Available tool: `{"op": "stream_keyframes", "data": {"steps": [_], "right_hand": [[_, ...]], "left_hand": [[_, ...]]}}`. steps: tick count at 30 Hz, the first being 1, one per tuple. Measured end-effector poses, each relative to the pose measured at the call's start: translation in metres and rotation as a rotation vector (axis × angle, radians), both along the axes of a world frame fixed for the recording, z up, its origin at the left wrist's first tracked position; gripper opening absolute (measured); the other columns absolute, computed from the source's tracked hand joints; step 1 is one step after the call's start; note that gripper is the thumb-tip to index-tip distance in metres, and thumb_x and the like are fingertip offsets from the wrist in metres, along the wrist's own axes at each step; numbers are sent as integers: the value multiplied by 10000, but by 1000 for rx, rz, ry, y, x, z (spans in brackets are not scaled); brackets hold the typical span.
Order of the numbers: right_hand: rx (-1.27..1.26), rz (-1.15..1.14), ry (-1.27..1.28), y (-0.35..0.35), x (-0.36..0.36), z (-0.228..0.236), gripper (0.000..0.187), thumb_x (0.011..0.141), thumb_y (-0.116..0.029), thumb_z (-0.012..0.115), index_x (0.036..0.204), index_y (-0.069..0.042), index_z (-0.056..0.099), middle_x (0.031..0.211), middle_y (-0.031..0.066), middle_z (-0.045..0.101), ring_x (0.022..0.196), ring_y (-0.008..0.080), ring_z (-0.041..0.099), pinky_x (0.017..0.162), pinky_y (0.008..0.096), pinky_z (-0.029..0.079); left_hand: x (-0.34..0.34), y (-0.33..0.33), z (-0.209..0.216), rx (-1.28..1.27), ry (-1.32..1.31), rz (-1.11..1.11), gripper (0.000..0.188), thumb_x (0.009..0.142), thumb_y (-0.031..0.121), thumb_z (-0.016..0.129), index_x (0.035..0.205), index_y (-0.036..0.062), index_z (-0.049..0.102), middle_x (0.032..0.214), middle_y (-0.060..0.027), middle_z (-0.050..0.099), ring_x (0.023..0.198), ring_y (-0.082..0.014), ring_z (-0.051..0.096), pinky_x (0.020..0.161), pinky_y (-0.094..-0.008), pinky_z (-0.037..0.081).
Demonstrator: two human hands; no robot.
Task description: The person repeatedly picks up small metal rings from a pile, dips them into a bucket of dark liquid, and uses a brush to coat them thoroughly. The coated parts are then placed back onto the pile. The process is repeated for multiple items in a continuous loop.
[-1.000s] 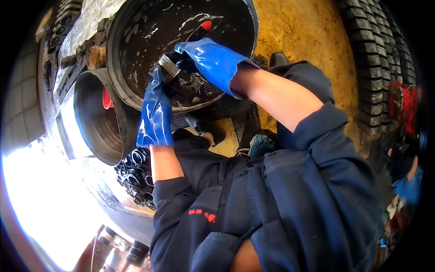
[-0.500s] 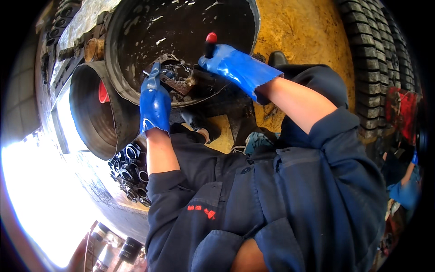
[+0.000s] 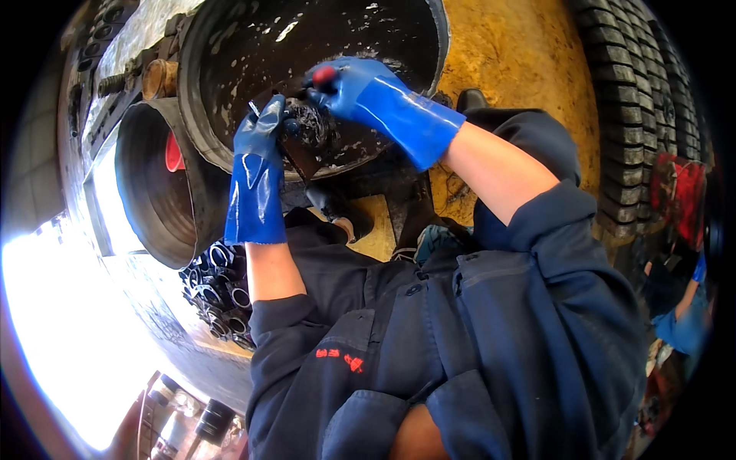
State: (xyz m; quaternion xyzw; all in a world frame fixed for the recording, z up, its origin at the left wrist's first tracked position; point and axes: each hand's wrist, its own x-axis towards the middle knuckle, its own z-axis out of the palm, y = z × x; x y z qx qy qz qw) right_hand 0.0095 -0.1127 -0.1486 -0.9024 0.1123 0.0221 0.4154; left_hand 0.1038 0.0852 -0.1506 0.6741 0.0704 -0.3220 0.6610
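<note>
Both my hands wear blue rubber gloves and work close together over a wide round tub (image 3: 442, 46) of dark liquid. My left hand (image 3: 259, 146) is closed on a dark, greasy metal part (image 3: 316, 129), with a small shiny rod end (image 3: 254, 108) showing by its fingers. Wrapped in my right hand (image 3: 356, 88) is a tool with a black handle and red end (image 3: 325, 75). Its working end is blurred and partly hidden, so I cannot make out its kind.
Left of the tub a tilted metal drum (image 3: 157, 203) holds a red object (image 3: 174, 153). Several dark ring-ended parts (image 3: 218, 295) lie below it. Tyres (image 3: 636, 115) stand at the right, by a yellow surface (image 3: 514, 57). At the far right is another person's blue sleeve (image 3: 682, 326).
My right hand has moved left and its tool's red end has tipped down toward the part. My left hand has shifted slightly up, and the part has turned in it.
</note>
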Motion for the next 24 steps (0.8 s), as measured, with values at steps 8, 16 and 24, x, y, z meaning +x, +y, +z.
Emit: {"op": "stream_keyframes", "data": {"steps": [8, 16, 24], "right_hand": [[508, -64, 413, -27, -10, -1, 392, 903, -379, 643, 1042, -24, 733, 952, 205, 735, 869, 314, 692, 805, 393, 506], [427, -322, 289, -31, 1, -36, 433, 909, -427, 670, 1078, -36, 747, 992, 179, 744, 931, 297, 699, 856, 377, 515], [639, -115, 174, -29, 1, -44, 473, 908, -480, 687, 1114, -56, 729, 1004, 163, 734, 931, 267, 694, 873, 373, 521]], "left_hand": [[-9, 4, -2, 174, -97, 39, 385, 911, 303, 787, 1161, 27, 689, 949, -81, 743, 768, -158, 683, 691, -274, 534], [-5, 21, -6, 108, -85, 68, 538, 950, 413, 687, 1322, 30, 624, 1136, -130, 731, 1009, -230, 679, 911, -371, 538], [26, 24, -36, -190, 117, 328, 276, 942, 236, 754, 1120, 58, 639, 1034, -94, 667, 994, -276, 669, 927, -476, 572]]}}
